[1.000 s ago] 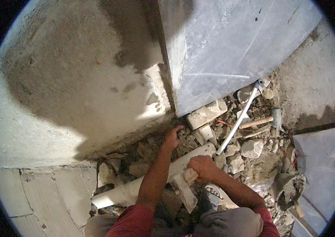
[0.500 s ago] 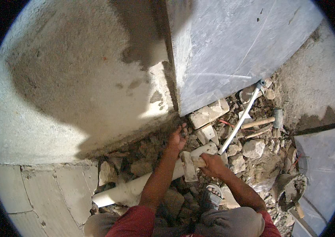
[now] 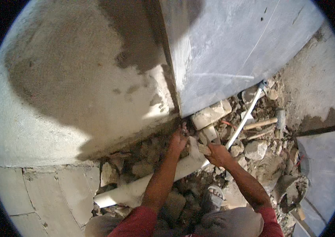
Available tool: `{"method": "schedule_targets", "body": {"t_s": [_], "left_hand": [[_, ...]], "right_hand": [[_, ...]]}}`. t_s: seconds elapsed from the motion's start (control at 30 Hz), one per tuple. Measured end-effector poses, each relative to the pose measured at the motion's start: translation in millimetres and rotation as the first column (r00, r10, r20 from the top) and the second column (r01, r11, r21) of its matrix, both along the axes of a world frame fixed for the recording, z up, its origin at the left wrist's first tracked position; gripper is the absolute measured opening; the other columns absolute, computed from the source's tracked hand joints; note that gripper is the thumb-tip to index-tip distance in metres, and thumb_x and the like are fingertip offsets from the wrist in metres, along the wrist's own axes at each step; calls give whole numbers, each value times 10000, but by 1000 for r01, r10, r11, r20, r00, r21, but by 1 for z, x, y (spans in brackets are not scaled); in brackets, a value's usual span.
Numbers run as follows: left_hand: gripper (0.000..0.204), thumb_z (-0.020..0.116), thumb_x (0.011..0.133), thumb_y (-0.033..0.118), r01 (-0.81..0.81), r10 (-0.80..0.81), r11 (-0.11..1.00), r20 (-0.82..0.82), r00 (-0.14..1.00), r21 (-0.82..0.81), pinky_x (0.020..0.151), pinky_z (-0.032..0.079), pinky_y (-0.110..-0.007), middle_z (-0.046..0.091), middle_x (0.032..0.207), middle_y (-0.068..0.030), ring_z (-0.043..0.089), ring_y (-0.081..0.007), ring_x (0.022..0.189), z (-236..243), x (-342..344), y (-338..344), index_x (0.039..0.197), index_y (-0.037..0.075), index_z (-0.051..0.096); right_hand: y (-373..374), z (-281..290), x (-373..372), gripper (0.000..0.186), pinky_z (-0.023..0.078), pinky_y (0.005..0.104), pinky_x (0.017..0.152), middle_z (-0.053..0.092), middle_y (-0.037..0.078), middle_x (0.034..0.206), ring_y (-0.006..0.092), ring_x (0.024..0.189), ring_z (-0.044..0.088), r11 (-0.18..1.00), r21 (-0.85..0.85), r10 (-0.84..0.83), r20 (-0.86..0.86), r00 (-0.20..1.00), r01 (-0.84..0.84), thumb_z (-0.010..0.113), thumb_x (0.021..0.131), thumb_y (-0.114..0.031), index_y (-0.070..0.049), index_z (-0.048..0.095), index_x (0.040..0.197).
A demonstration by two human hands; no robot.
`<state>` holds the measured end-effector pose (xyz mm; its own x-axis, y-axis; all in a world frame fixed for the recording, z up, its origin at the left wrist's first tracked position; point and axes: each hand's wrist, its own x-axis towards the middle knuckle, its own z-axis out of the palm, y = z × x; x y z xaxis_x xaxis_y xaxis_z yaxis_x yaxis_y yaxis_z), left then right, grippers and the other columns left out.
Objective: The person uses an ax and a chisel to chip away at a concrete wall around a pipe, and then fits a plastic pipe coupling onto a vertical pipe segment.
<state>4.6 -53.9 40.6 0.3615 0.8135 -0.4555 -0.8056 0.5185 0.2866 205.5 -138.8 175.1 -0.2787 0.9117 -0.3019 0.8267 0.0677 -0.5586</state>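
The right hand (image 3: 218,155) has its grip closed around the wooden handle of a hammer (image 3: 193,147) with a pale, blocky head. The hammer is just right of the left hand (image 3: 179,139), its head over the upper end of a thick white pipe (image 3: 145,184); whether the two touch, I cannot tell. The left hand reaches further forward, into the shaded corner where the plaster wall (image 3: 72,91) meets a grey panel (image 3: 226,51). Its fingers are bent, but the spot is dark, and I cannot tell whether its grip is closed on anything.

The thick pipe lies slantwise across the rubble, and the left forearm passes over it. Just beyond the hands, a pale brick (image 3: 211,113) lies along the foot of the panel, with a smaller block (image 3: 210,134) just nearer the person. To the right, a thin white pipe (image 3: 245,114) with a grey fitting at its far end runs down toward the right hand. Beside it lies a mallet (image 3: 280,118) with a grey head and a wooden handle, and nearer the person is a large pale stone (image 3: 255,150).

At the lower right stands a dirty bucket (image 3: 292,190). A sandalled foot (image 3: 215,195) rests in the rubble below the right forearm, and pale floor tiles (image 3: 47,193) cover the lower left.
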Motion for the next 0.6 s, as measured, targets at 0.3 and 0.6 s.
{"method": "schedule_targets", "body": {"t_s": [0.3, 0.6], "left_hand": [[289, 549, 862, 284, 19, -8, 997, -148, 989, 72, 670, 460, -311, 589, 824, 3, 554, -142, 714, -32, 31, -3, 1075, 90, 564], [279, 514, 860, 322, 284, -308, 944, -767, 563, -171, 603, 415, -303, 529, 671, -28, 521, -180, 614, 51, 40, -34, 935, 55, 549]], "right_hand": [[6, -18, 15, 353, 468, 474, 635, 587, 204, 749, 387, 723, 585, 992, -101, -64, 132, 989, 77, 594, 726, -249, -17, 484, 969], [-151, 19, 82, 386, 466, 397, 652, 602, 178, 769, 330, 733, 604, 692, -79, -720, 3, 694, 718, 658, 748, -325, -8, 516, 916]]}}
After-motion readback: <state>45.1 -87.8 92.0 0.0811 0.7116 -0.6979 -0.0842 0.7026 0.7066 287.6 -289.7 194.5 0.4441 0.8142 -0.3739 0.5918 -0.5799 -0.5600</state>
